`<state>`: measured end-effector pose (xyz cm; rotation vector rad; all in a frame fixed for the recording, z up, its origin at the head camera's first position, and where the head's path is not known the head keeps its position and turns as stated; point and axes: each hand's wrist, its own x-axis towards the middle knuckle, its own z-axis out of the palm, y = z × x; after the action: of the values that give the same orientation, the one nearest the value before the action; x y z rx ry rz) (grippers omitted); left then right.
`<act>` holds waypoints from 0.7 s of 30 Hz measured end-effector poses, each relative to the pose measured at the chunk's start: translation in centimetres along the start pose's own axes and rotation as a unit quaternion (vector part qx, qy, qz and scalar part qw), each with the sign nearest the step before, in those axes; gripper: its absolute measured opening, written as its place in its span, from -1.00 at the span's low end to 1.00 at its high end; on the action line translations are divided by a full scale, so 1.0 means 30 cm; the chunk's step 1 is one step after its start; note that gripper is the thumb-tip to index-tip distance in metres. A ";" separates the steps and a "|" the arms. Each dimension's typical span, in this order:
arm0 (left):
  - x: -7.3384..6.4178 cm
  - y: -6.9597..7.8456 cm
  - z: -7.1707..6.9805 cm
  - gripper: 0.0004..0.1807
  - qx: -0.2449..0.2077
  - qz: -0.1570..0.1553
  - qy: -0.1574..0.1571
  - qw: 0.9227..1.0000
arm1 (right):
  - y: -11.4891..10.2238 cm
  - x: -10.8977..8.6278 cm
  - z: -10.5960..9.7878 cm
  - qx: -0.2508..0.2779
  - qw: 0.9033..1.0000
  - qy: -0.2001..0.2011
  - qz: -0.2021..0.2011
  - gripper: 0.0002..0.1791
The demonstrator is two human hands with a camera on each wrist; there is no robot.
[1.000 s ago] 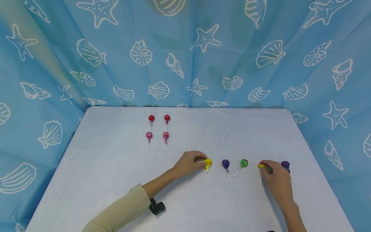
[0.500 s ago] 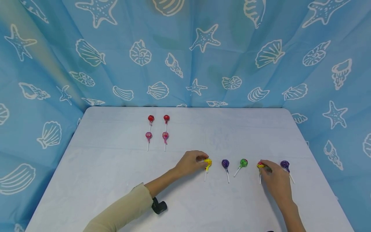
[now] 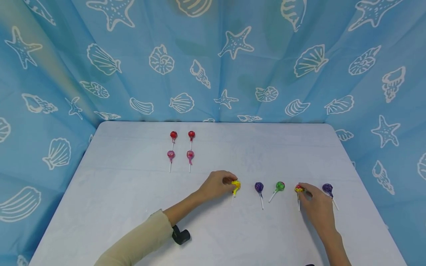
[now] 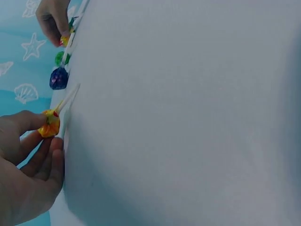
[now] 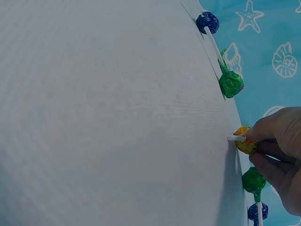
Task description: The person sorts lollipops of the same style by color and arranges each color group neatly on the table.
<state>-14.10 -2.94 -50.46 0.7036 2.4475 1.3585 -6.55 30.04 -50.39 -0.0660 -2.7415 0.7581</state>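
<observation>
Between thumb and fingers, my left hand pinches a yellow-wrapped lollipop by its head; its white stick points away from the palm in the left wrist view. My right hand pinches a yellow and red lollipop, stick toward me. Between the hands lie a purple lollipop and a green one. Another purple lollipop lies just right of the right hand. Beneath that hand is a second green lollipop, mostly hidden in the head view.
Farther back on the white table, two red lollipops lie in a row behind two pink ones. A blue shell-patterned curtain hangs behind and beside the table. A black device sits at the left wrist.
My left hand has shifted slightly left and away from me, carrying the yellow lollipop with it. The right hand stays nearly in place on its lollipop. The other lollipops have not moved.
</observation>
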 end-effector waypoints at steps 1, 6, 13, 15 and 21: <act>-0.003 -0.003 -0.005 -0.74 -0.004 -0.003 0.001 1.000 | 0.002 0.000 0.001 -0.001 1.000 -0.001 0.001 -0.65; -0.026 -0.020 -0.039 -0.73 -0.017 -0.017 -0.002 1.000 | 0.010 0.000 0.006 -0.002 1.000 0.001 0.000 -0.66; -0.077 -0.057 -0.111 -0.74 -0.025 -0.024 0.013 0.999 | 0.003 0.005 0.004 -0.001 1.000 0.007 -0.012 -0.66; -0.089 -0.066 -0.134 -0.75 -0.023 -0.028 0.020 0.999 | 0.004 0.005 0.002 -0.003 1.000 0.010 -0.011 -0.65; -0.129 -0.087 -0.208 -0.75 -0.019 -0.058 0.044 0.997 | 0.010 0.002 0.002 -0.004 1.000 0.005 -0.012 -0.66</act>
<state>-14.31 -10.64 -49.38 0.4929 2.4799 1.4153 -6.63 30.28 -50.57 -0.0377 -2.7313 0.7372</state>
